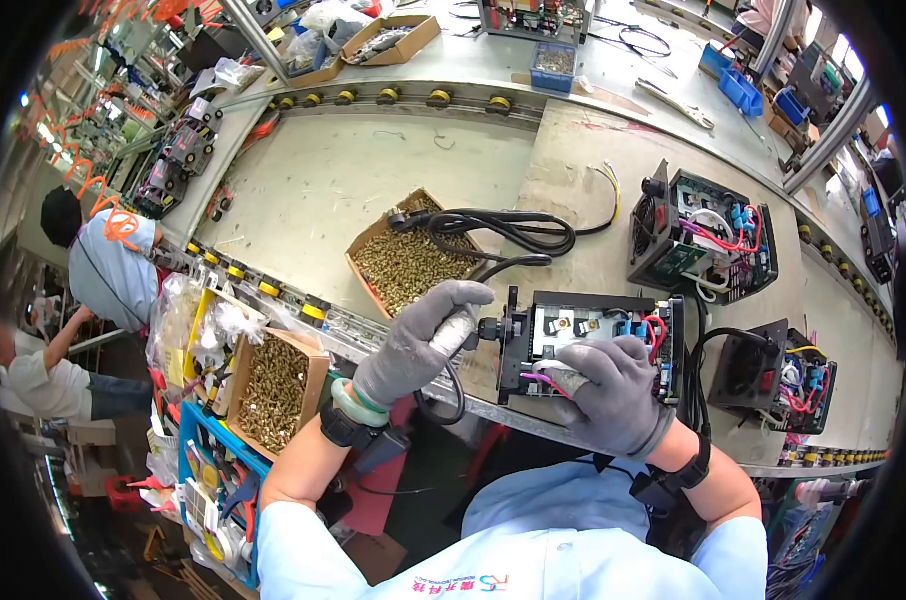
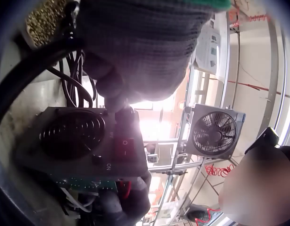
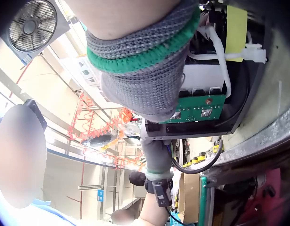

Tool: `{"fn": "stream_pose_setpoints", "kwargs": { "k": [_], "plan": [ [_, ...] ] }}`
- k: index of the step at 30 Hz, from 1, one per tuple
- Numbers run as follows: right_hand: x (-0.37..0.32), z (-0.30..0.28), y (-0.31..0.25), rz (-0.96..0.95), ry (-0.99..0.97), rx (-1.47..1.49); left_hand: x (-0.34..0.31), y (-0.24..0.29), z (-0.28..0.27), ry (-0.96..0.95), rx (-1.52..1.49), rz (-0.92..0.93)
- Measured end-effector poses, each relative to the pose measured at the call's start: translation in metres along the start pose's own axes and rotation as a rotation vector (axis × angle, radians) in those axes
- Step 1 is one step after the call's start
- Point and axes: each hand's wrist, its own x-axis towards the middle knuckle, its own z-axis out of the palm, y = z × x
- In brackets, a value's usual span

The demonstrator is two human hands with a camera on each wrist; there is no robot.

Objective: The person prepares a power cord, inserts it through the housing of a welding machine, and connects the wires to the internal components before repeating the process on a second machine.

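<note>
In the head view, an open black unit [image 1: 593,325] stands at the table's front edge. My gloved left hand [image 1: 413,345] curls its fingers at the black cable gland [image 1: 491,328] on the panel. A black cable [image 1: 451,395] loops below that hand. My gloved right hand [image 1: 613,400] lies over the unit's near side, thumb and finger pinching at a purple wire [image 1: 550,382]; its fingertips are partly hidden. The left wrist view shows the left hand [image 2: 135,52] above the fan panel [image 2: 72,134]. In the right wrist view, the right hand [image 3: 140,89] covers part of a green board [image 3: 199,107].
Behind my left hand is a box of brass-coloured screws [image 1: 408,262] beside a coiled black cable [image 1: 513,232]. Two more open units [image 1: 703,235], [image 1: 778,380] stand at the right. Another screw box [image 1: 273,392] and a blue tool crate [image 1: 188,440] are at the lower left. People sit at the far left.
</note>
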Motion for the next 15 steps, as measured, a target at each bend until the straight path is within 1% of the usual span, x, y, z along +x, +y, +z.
{"fn": "stream_pose_setpoints", "kwargs": {
  "k": [3, 5, 6, 8, 9, 10, 12, 13, 14, 15],
  "plan": [
    [-0.001, 0.002, 0.002, -0.006, 0.007, -0.003, 0.006, 0.004, 0.002, -0.074, 0.037, -0.030],
    [0.000, 0.001, 0.003, -0.016, 0.012, -0.004, 0.008, 0.003, 0.006, -0.070, 0.181, 0.133],
    [0.000, 0.002, 0.003, -0.014, 0.000, -0.009, 0.009, 0.002, 0.008, -0.075, 0.182, 0.133],
    [0.000, 0.002, -0.001, -0.019, -0.023, -0.004, 0.003, -0.004, 0.013, -0.018, 0.199, 0.162],
    [0.001, 0.001, -0.003, -0.003, -0.021, -0.009, -0.003, 0.005, 0.010, -0.092, -0.092, -0.190],
    [0.002, 0.000, -0.004, 0.014, -0.015, -0.019, -0.003, 0.013, 0.006, -0.089, -0.096, -0.185],
    [0.002, -0.004, -0.004, -0.005, -0.037, -0.021, 0.002, 0.024, -0.003, -0.182, -0.142, -0.374],
    [0.002, -0.005, -0.004, -0.003, -0.039, -0.026, 0.002, 0.026, -0.009, -0.200, -0.168, -0.430],
    [0.003, -0.005, -0.004, -0.002, -0.038, -0.028, 0.002, 0.037, -0.013, -0.180, -0.232, -0.544],
    [0.002, -0.007, -0.004, -0.014, -0.042, -0.031, -0.003, 0.043, -0.015, -0.118, -0.271, -0.631]
  ]
}}
